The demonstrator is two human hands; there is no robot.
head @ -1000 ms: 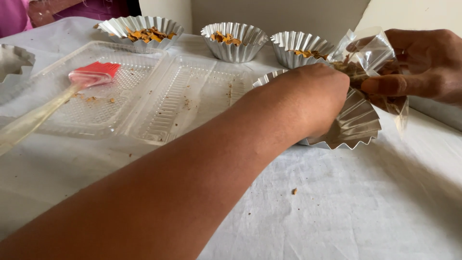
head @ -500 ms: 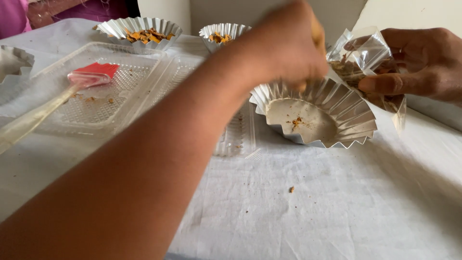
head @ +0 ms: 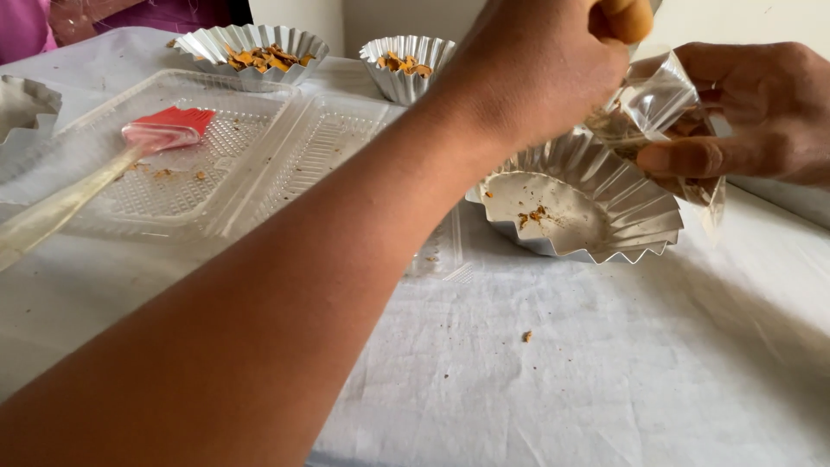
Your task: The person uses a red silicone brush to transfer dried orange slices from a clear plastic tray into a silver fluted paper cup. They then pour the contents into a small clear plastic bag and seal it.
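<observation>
My left arm crosses the view from the lower left, and my left hand [head: 536, 73] hovers above a fluted foil cup [head: 635, 216]. Its fingers are pinched together at the top edge on a small orange-yellow bit [head: 624, 17]. My right hand [head: 761, 112] grips a small clear plastic bag [head: 653, 99] by its side, with the bag's mouth turned toward my left fingertips. The bag hangs over the cup's far rim. On the cup's floor lie only a few orange crumbs [head: 529, 216].
A clear plastic clamshell tray [head: 259, 169] lies open at left with a red silicone brush [head: 164, 130] resting in it. Two foil cups [head: 251, 47] [head: 406, 65] with orange pieces stand behind it, and another cup [head: 22, 104] sits at the left edge. A crumb [head: 526, 336] lies on the white cloth [head: 605, 389].
My left hand has lifted out of the foil cup up to the bag's mouth, which uncovers the cup's nearly bare floor. My right hand has kept hold of the bag.
</observation>
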